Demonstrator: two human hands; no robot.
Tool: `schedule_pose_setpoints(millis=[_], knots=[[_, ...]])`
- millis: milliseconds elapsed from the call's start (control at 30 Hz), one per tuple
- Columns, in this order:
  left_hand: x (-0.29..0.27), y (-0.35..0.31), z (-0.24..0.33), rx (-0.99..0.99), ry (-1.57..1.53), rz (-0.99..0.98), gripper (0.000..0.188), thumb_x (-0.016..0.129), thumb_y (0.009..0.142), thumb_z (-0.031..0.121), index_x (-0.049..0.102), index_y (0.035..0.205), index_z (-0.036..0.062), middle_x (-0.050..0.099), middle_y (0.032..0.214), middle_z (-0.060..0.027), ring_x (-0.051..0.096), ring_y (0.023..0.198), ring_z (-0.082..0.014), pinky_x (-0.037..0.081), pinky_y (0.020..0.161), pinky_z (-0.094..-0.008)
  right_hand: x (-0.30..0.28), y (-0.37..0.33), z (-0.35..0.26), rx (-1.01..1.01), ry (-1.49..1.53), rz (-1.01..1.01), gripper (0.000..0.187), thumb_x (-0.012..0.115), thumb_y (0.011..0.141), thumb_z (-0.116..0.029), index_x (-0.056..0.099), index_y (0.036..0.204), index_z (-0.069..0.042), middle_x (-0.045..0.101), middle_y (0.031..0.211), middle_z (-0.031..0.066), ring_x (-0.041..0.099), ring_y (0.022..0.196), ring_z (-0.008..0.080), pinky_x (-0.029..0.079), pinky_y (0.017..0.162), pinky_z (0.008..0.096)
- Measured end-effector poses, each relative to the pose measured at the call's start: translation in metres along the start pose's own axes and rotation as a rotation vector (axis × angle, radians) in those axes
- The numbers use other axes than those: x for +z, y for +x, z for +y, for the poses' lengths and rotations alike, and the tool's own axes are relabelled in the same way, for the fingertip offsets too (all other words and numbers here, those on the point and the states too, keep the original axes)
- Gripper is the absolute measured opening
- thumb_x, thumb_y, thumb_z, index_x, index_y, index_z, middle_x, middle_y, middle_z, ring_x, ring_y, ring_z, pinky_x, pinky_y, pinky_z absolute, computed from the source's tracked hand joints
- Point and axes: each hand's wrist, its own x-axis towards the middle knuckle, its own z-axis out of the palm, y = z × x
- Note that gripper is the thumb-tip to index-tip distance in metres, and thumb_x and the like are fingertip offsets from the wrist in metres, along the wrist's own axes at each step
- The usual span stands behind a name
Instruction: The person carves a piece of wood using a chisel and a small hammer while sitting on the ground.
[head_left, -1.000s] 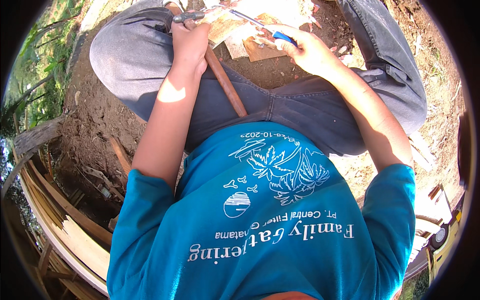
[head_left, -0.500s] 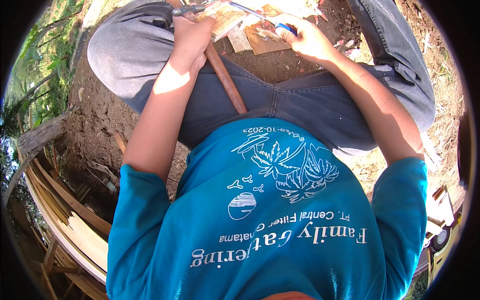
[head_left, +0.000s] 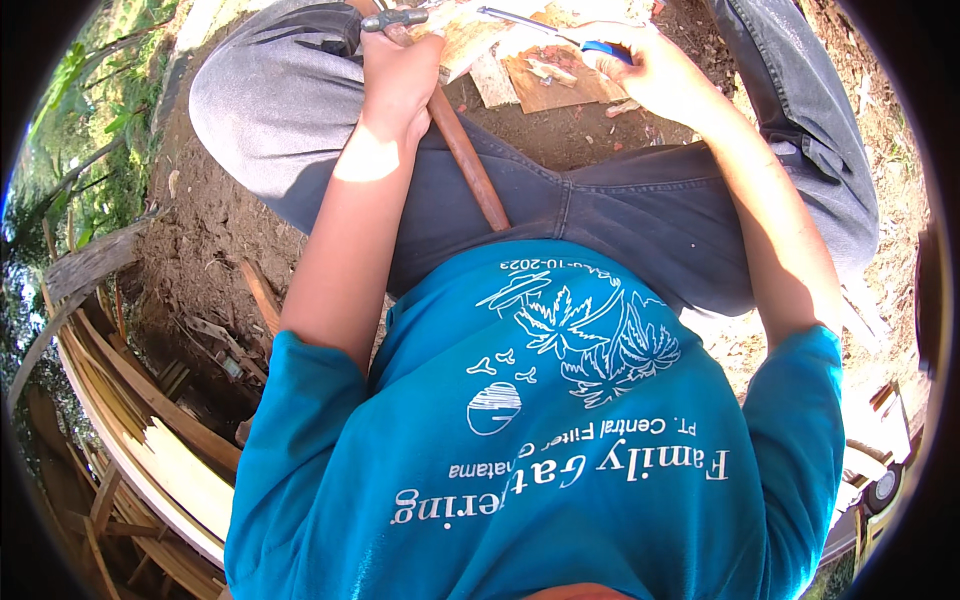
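My left hand (head_left: pixel 404 66) is closed around a hammer (head_left: pixel 462 150). Its metal head pokes out above my fist, while the wooden handle slants down across my lap toward my shirt hem. In my right hand (head_left: pixel 655 72) is a slim metal-shafted tool with a blue handle (head_left: pixel 606 50). The shaft points up and left, toward the hammer head; whether its tip is flat or pointed I cannot tell. Beneath the shaft lie flat wooden pieces (head_left: pixel 560 92), with pale slivers on top. Strong sunlight washes out part of the wood at the upper edge.
My bent legs in dark trousers (head_left: pixel 270 120) frame the wood on both sides. Brown soil (head_left: pixel 190 230) with scattered chips surrounds me. Long boards (head_left: pixel 180 470) are stacked at the left, near green plants (head_left: pixel 100 120). A wheel (head_left: pixel 884 488) shows at the lower right.
Both hands, the hammer, the blue-handled tool and the wood have shifted slightly right and down in the picture together with my body. Both holds stay the same.
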Motion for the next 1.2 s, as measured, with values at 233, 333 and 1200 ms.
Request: schedule_pose_setpoints(millis=[233, 333, 1200], knots=[[0.005, -0.001, 0.007, 0.043, -0.066, -0.082, 0.046, 0.044, 0.082, -0.017, 0.049, 0.126, -0.0055, 0.066, 0.109, -0.0158, 0.070, 0.091, -0.0227, 0.059, 0.074, -0.0312, 0.016, 0.004, 0.016, -0.219, -0.107, 0.085, 0.030, 0.062, 0.101, -0.019, 0.064, 0.131, -0.013, 0.067, 0.097, 0.0062, 0.064, 0.077, 0.0094, 0.058, 0.054, 0.0262], [-0.006, 0.001, 0.000, 0.010, 0.091, -0.021, 0.043, 0.044, 0.083, -0.016, 0.050, 0.124, -0.0044, 0.067, 0.106, -0.0144, 0.070, 0.090, -0.0218, 0.059, 0.073, -0.0299, 0.012, 0.010, -0.007, -0.008, 0.004, -0.029, 0.036, 0.068, 0.094, -0.027, 0.066, 0.126, -0.010, 0.068, 0.114, 0.0151, 0.065, 0.101, 0.0227, 0.051, 0.084, 0.0400], [-0.007, 0.003, -0.006, 0.073, -0.009, -0.112, 0.032, 0.049, 0.091, -0.011, 0.049, 0.122, -0.0044, 0.064, 0.115, -0.0194, 0.072, 0.097, -0.0297, 0.066, 0.075, -0.0420, 0.040, 0.016, -0.019, 0.041, -0.111, 0.145, 0.031, 0.057, 0.102, -0.030, 0.064, 0.130, -0.019, 0.064, 0.074, 0.0034, 0.049, 0.045, 0.0096, 0.047, 0.041, 0.0279]])
